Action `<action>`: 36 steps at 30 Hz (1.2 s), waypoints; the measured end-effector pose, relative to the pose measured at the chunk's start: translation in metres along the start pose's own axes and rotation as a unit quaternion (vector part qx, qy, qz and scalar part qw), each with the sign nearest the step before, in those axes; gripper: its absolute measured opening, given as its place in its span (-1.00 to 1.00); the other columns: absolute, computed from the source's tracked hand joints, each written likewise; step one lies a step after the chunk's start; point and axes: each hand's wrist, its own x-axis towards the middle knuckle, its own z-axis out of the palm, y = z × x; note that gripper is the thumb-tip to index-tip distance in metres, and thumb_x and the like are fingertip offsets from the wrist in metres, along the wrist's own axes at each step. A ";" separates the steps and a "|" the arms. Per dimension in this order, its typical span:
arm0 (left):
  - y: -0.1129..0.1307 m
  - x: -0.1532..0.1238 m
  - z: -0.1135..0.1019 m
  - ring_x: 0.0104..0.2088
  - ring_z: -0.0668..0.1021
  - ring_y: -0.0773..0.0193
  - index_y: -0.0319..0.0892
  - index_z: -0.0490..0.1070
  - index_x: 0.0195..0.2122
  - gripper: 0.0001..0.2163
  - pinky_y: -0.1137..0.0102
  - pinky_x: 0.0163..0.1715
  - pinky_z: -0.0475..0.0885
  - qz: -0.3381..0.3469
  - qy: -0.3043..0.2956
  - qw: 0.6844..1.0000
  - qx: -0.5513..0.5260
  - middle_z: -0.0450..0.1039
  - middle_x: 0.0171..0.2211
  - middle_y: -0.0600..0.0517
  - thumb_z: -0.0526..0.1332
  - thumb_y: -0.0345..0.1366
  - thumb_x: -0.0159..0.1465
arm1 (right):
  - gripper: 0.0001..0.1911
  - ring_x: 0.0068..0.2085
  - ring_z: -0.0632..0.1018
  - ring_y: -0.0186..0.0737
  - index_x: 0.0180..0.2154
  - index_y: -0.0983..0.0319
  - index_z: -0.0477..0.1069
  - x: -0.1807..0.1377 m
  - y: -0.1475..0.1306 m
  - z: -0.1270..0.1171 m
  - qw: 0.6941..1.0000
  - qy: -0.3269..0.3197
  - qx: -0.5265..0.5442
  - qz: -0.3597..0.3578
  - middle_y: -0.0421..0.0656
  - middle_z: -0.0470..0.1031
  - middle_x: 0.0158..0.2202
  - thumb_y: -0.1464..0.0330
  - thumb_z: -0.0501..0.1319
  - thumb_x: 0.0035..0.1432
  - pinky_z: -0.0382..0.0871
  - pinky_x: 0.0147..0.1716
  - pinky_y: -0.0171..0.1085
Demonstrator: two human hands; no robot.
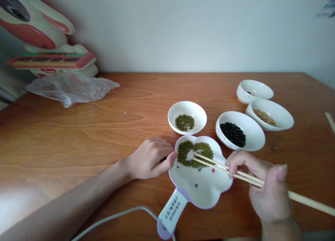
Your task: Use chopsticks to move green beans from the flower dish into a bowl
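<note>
White flower-shaped plastic dish [206,190] of green beans [185,152] is set toward brown wooden table [91,136]'s near edge, apparently steadied by loose, ungripping left hand [154,158]. Pale wooden chopsticks [250,180] are gripped by right hand [272,194].

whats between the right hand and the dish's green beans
In the head view, chopsticks run from the right hand over the dish to the green beans.
</note>
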 end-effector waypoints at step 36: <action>-0.001 -0.001 0.001 -0.44 0.38 0.26 -0.13 0.21 -0.44 -0.63 0.30 -0.32 0.25 -0.011 -0.009 1.000 -0.026 0.34 -0.46 0.05 -0.04 -0.26 0.58 | -0.31 -0.36 0.42 -0.14 -0.40 0.13 0.42 -0.004 0.011 0.005 0.999 -0.022 0.005 -0.040 -0.17 0.40 -0.42 -0.09 -0.23 0.50 0.24 -0.36 -0.18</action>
